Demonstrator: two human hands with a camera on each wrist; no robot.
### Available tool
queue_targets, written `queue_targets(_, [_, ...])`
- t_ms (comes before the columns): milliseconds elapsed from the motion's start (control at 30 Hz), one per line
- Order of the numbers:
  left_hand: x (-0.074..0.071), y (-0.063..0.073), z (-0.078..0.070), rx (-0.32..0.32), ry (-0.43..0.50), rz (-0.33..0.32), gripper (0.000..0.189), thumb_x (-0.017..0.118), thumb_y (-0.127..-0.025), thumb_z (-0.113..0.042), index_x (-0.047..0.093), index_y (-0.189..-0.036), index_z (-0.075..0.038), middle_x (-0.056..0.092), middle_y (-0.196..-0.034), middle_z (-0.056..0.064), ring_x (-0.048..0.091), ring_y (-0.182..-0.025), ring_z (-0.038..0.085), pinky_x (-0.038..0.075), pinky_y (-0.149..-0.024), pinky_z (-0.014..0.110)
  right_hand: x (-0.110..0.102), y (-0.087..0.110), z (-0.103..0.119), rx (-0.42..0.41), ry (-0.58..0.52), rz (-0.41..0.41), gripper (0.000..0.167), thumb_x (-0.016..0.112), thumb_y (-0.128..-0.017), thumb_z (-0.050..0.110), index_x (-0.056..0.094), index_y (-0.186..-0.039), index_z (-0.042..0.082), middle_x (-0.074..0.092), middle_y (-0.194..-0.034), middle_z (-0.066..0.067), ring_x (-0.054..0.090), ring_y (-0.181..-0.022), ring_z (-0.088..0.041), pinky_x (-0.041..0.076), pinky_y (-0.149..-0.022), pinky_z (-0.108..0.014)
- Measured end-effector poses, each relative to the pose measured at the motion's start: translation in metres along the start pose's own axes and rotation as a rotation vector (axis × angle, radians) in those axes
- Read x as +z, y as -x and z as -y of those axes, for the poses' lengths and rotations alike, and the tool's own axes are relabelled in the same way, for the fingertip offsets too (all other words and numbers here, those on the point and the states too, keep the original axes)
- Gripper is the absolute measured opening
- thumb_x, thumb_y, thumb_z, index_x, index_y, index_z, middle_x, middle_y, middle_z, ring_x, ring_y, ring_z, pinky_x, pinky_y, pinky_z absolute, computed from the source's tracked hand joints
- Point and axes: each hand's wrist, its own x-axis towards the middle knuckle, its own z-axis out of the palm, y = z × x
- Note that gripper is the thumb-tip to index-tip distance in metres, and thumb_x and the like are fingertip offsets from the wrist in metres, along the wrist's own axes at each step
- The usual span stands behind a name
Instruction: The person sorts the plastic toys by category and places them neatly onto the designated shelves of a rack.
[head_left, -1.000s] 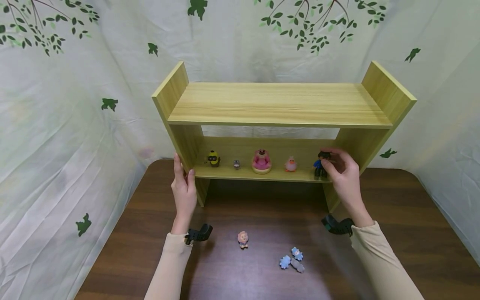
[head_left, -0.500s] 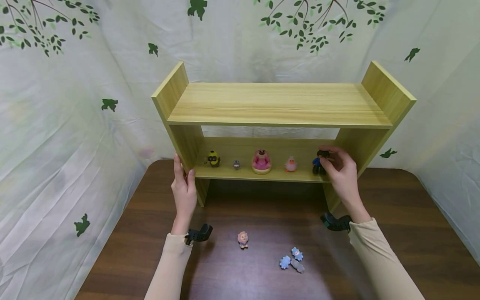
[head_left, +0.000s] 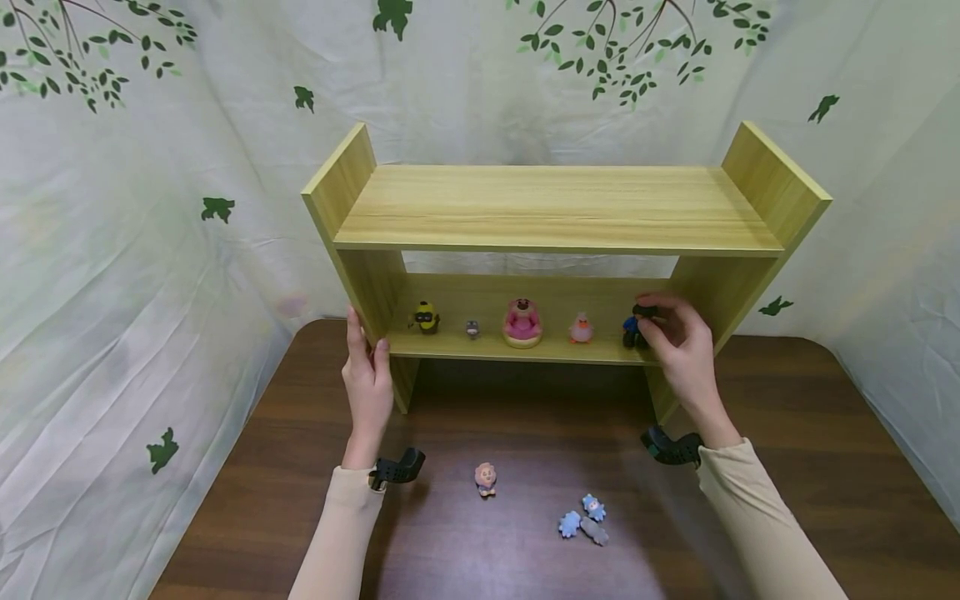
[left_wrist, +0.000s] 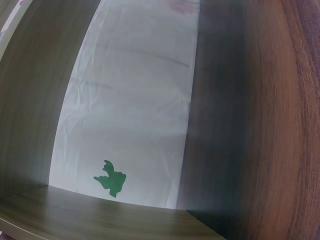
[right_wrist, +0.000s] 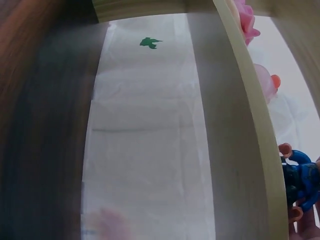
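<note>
My right hand pinches a small toy figure with a dark cap and blue top, at the right end of the middle shelf. In the right wrist view the blue figure is upright by the shelf edge, with fingertips behind it. My left hand holds the left side panel of the wooden shelf, thumb at its front edge. Along the same board stand a yellow figure with goggles, a tiny grey figure, a pink bear and a pink duck.
A lion-like figure lies on the brown table in front of the shelf. To its right, two blue pieces and a grey piece lie close together. A leaf-print cloth hangs behind.
The right hand has shifted slightly left along the shelf, and the blue figure has moved and turned a little with it. The left hand stays at the side panel.
</note>
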Motion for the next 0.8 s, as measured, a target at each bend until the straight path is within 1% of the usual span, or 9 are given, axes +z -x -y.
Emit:
queue_targets(67, [-0.0004, 0.0007, 0.0018, -0.001, 0.004, 0.005, 0.075, 0.049, -0.098, 0.003, 0.018, -0.153, -0.038, 0.058, -0.098, 0.020, 0.033, -0.060, 0.016, 0.027, -0.058, 0.029, 0.0003, 0.0002, -0.0005, -0.006, -0.010, -0.003, 0.023, 0.057, -0.090, -0.011, 0.055, -0.112, -0.017, 0.060, -0.114, -0.007, 0.056, -0.105, -0.019, 0.044, -0.085, -0.024])
queue_targets(233, [-0.0002, 0.0002, 0.0012, -0.004, 0.010, 0.006, 0.075, 0.049, -0.098, 0.003, 0.018, -0.153, -0.037, 0.058, -0.099, 0.020, 0.037, -0.062, 0.020, 0.028, -0.060, 0.032, -0.0003, 0.0002, -0.0011, -0.012, -0.029, 0.006, 0.024, 0.056, -0.089, -0.012, 0.056, -0.113, -0.015, 0.061, -0.115, -0.007, 0.056, -0.106, -0.018, 0.044, -0.087, -0.023])
queue_targets(367, [-0.0007, -0.0005, 0.0013, -0.013, 0.005, 0.012, 0.074, 0.048, -0.098, 0.002, 0.018, -0.153, -0.037, 0.057, -0.099, 0.020, 0.036, -0.062, 0.020, 0.028, -0.060, 0.032, -0.0020, 0.0005, -0.0020, -0.022, -0.035, 0.030, 0.027, 0.056, -0.089, -0.013, 0.056, -0.116, -0.013, 0.059, -0.118, -0.007, 0.056, -0.106, -0.017, 0.044, -0.088, -0.022])
queue_targets(500, [-0.0014, -0.0004, 0.0016, -0.019, -0.002, 0.017, 0.073, 0.047, -0.099, 0.000, 0.018, -0.153, -0.039, 0.057, -0.100, 0.021, 0.032, -0.060, 0.017, 0.027, -0.059, 0.031, -0.0044, 0.0001, -0.0038, -0.022, -0.043, 0.047, 0.029, 0.055, -0.089, -0.014, 0.055, -0.118, -0.014, 0.058, -0.122, -0.008, 0.056, -0.107, -0.017, 0.044, -0.088, -0.023])
queue_targets(667, [-0.0015, -0.0002, 0.0007, -0.017, 0.002, 0.015, 0.072, 0.048, -0.099, 0.000, 0.018, -0.153, -0.037, 0.058, -0.102, 0.021, 0.032, -0.061, 0.017, 0.027, -0.060, 0.030, -0.0066, -0.0012, -0.0056, -0.016, -0.042, 0.055, 0.031, 0.054, -0.089, -0.014, 0.054, -0.120, -0.013, 0.057, -0.124, -0.010, 0.056, -0.107, -0.017, 0.044, -0.089, -0.023])
queue_targets(800, [-0.0017, 0.0002, 0.0006, -0.022, 0.007, 0.016, 0.072, 0.048, -0.099, 0.000, 0.018, -0.153, -0.038, 0.058, -0.106, 0.022, 0.036, -0.063, 0.020, 0.028, -0.060, 0.032, -0.0064, -0.0017, -0.0041, -0.016, -0.042, 0.056, 0.031, 0.055, -0.090, -0.013, 0.055, -0.121, -0.013, 0.058, -0.124, -0.011, 0.057, -0.105, -0.018, 0.044, -0.089, -0.023])
